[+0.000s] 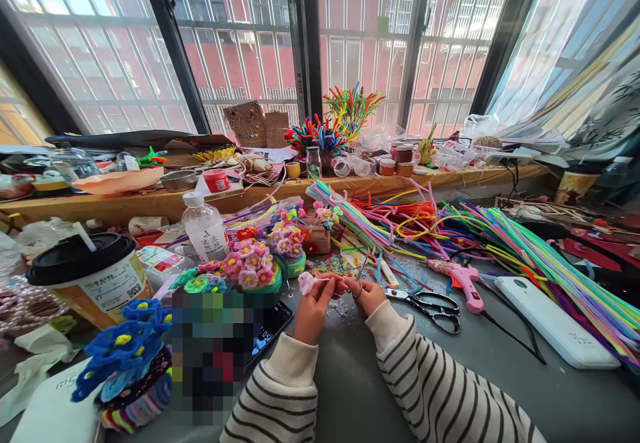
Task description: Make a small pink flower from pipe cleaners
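My left hand pinches a pale pink fuzzy pipe-cleaner flower, whose head sticks out to the left of the fingers. Close beside it, my right hand is closed around what looks like a small pair of scissors, with thin metal blades pointing up. Fingertips of both hands nearly meet, and the flower's stem between them is mostly hidden. Larger black-handled scissors lie on the table just right of my right hand. Finished pink pipe-cleaner flowers stand in a pot to the left.
A pink glue gun with its cord and a white power bank lie at right. Pipe-cleaner bundles spread behind them. On the left stand a lidded drink cup, a plastic bottle, blue flowers and a phone.
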A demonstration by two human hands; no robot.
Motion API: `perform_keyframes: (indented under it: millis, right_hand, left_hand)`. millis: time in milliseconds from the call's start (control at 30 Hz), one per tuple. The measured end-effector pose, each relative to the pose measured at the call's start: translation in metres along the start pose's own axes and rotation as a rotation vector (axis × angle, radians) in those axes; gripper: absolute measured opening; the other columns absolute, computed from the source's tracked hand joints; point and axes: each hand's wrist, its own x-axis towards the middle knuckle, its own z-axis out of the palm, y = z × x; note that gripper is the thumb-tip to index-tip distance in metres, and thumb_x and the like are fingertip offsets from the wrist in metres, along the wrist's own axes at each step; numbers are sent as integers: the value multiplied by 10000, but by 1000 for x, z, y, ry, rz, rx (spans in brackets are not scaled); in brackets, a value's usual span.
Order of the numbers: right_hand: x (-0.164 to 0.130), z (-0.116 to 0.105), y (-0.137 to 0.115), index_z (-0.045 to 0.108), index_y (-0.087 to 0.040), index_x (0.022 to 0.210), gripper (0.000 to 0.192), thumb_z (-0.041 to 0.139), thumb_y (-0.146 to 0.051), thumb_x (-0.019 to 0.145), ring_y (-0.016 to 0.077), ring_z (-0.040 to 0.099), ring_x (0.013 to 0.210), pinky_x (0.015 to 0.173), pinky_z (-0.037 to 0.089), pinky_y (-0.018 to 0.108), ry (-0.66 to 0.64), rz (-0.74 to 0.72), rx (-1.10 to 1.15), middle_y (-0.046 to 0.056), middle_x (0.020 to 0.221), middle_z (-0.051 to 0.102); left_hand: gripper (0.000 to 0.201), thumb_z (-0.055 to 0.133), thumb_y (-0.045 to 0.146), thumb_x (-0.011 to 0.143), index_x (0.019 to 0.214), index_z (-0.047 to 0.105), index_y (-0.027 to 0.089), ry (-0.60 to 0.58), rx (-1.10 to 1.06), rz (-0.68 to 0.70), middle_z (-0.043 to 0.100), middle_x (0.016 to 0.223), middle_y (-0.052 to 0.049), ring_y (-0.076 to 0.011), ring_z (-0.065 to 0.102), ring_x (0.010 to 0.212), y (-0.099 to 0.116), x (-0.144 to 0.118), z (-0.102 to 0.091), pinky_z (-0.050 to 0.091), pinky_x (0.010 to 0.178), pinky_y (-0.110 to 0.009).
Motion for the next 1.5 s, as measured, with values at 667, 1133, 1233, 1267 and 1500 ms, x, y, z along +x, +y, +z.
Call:
perform_keyframes:
  millis: [667,1133,1233,1267,1500]
  right_hand:
    - [-11,3,-9,440,-166,476,575,295,-721,528,32,188,248,291,128,191,-240,-65,6,-80,276,231]
    - [-9,1,-11,474,-162,460,608,265,-729,528,40,185,264,308,137,208,-244,-95,-108,-70,292,226]
    - [-8,0,-10,471,-159,439,592,285,-710,551,44,192,285,327,151,209,-219,-152,-157,-68,300,222]
    - [-8,0,-10,475,-157,434,587,293,-701,561,47,198,295,335,160,210,-205,-183,-176,-68,304,217]
    - [-5,-2,-8,482,-168,413,548,322,-661,592,67,243,354,379,194,220,-131,-266,-294,-50,344,247]
  left_hand:
    - [202,491,263,669,813,589,160,15,22,162,535,835,-61,-158,534,741,4,-1,-1,438,712,-311]
    - [141,482,256,668,710,572,156,26,110,174,509,717,-34,-133,486,671,6,-2,-3,401,651,-254]
    - [137,496,264,652,679,571,152,31,105,155,510,698,-33,-133,481,658,8,-3,-2,395,634,-246]
    - [138,499,266,649,680,569,152,38,94,147,513,701,-33,-133,482,657,9,-4,-1,395,625,-243]
    - [206,488,312,659,771,533,145,64,-51,54,500,549,5,-92,460,505,14,-7,6,359,484,-209]
